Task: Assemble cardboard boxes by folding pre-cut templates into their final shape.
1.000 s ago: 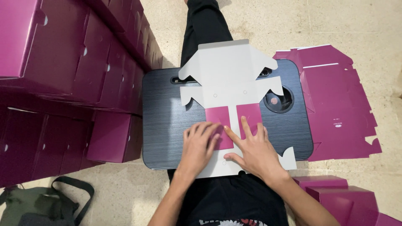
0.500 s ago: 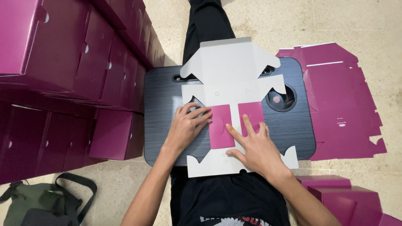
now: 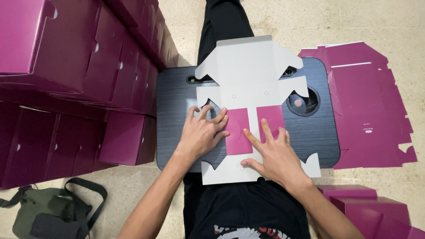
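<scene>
A person sits on the floor with a dark grey lap desk (image 3: 177,102) across their legs, seen from above. On the desk lies a flat, unfolded cardboard box blank (image 3: 248,66), white side up, running from the desk's far edge over its middle to hang slightly past the near edge. Two flaps are folded inward at the blank's centre, showing their magenta faces: the left magenta flap (image 3: 238,131) and the right magenta flap (image 3: 271,118), side by side with a white strip between them.

The left hand (image 3: 202,132) rests palm down on the blank just left of the left flap, fingers bent and spread, fingertips pressing the cardboard; it grips nothing. The right hand (image 3: 275,156) lies flat near the blank's near edge, fingers spread and extended, the index finger reaching up between the two flaps; it presses rather than grasps.

Assembled magenta boxes (image 3: 66,57) are stacked to the left of the desk. More flat magenta blanks (image 3: 372,110) lie on the floor past the desk's right edge. An olive green bag (image 3: 48,212) sits at the lower left.
</scene>
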